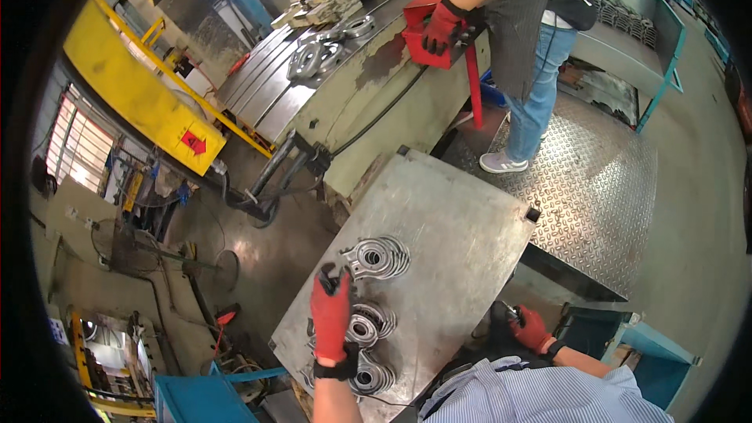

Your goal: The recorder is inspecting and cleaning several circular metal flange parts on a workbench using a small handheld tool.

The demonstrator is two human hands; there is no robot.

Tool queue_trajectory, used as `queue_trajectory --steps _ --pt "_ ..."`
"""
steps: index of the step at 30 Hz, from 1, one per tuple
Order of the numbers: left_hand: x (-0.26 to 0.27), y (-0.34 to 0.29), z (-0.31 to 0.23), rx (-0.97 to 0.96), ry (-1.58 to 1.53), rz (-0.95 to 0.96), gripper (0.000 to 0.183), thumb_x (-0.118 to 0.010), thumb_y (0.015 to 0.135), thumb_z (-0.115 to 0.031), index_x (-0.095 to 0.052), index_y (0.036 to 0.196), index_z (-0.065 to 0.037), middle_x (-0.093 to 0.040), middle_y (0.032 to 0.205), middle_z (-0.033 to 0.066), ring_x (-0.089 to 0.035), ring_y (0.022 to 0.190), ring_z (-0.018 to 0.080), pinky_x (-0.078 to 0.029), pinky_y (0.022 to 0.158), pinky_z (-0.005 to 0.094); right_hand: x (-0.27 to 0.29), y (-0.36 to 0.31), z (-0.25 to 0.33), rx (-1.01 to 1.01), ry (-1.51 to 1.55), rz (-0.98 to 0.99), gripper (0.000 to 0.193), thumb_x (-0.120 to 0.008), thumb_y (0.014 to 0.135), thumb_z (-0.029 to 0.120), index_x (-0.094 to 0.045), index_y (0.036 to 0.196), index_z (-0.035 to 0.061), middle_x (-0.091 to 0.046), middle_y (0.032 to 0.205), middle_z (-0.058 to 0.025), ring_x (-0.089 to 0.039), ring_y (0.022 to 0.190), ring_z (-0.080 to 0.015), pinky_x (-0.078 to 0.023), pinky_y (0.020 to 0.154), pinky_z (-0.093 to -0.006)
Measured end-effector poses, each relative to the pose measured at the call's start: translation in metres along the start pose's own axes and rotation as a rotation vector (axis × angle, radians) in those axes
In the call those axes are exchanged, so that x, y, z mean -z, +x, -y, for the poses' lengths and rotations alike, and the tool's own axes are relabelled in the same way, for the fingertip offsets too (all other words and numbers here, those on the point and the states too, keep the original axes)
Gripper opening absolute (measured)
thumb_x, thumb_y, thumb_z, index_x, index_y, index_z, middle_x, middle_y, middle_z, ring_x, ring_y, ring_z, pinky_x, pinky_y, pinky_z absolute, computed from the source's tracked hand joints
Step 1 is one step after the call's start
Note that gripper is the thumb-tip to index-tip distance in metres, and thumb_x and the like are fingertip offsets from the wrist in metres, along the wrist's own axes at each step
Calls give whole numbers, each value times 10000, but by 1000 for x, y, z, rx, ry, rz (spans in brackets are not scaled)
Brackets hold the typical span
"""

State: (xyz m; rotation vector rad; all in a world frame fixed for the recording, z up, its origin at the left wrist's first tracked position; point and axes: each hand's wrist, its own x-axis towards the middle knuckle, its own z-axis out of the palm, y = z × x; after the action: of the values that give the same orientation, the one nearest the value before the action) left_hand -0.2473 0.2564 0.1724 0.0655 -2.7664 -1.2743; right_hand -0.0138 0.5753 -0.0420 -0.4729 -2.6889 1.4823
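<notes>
Several stacked flat metal parts (377, 257), each a ring with a short tab, lie on a grey metal table (454, 196). My left hand (330, 313), in a red glove with black fingertips, is over the table's left side beside that stack's tab. Its fingers are apart with nothing visible between them. Next to my left wrist lie a second stack of rings (365, 329) and a third stack (368, 378), both partly hidden by the hand and arm. Off the table's right edge, near my body, my right hand (534, 330) is closed on a small shiny metal piece (514, 313), mostly covered by the glove.
A co-worker (521, 39) stands ahead on a tread-plate platform (580, 188), a gloved hand on a red box (431, 31). More rings (313, 59) lie on the slotted machine bed. A yellow beam (137, 86) is at left; a teal bin (627, 345) stands at my right.
</notes>
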Motion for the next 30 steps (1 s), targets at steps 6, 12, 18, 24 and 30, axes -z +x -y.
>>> queue_trajectory --steps 6,12,18,24,30 --pt "-13 114 -127 -379 47 -31 441 -658 815 -275 -542 1130 12 -632 1014 195 -607 960 288 -450 837 362 20 4 -48 -67 -17 -109 338 -618 786 208 -562 1062 21 -614 901 -229 -584 836 -409 -468 723 -449" --pt "-46 231 -222 -320 156 47 482 -667 794 -335 -558 1115 7 -635 977 214 -611 956 302 -457 814 363 53 6 -78 -228 -90 -274 300 -626 790 188 -556 1028 20 -606 828 -207 -579 776 -387 -448 682 -441" --pt "-78 352 -232 -556 609 -251 612 -616 775 -456 -522 1173 -1 -588 1100 212 -560 1032 355 -446 869 431 102 -1 -56 -331 15 -391 249 -583 825 196 -564 968 -8 -602 795 -209 -578 752 -384 -434 657 -442" --pt "-106 427 -272 -416 933 -237 714 -603 751 -480 -407 1345 -137 -593 1124 170 -556 1067 333 -444 893 422 80 -54 -139 -448 -406 -647 351 -596 810 196 -554 1069 -36 -602 876 -255 -583 839 -398 -446 713 -456" --pt "-115 460 -276 -317 1148 -81 652 -538 787 -335 -342 1398 -217 -615 1129 133 -602 1022 286 -476 848 416 95 -62 -108 -600 -197 -454 371 -504 914 290 -558 1115 -17 -592 1030 -272 -531 979 -446 -426 827 -455"
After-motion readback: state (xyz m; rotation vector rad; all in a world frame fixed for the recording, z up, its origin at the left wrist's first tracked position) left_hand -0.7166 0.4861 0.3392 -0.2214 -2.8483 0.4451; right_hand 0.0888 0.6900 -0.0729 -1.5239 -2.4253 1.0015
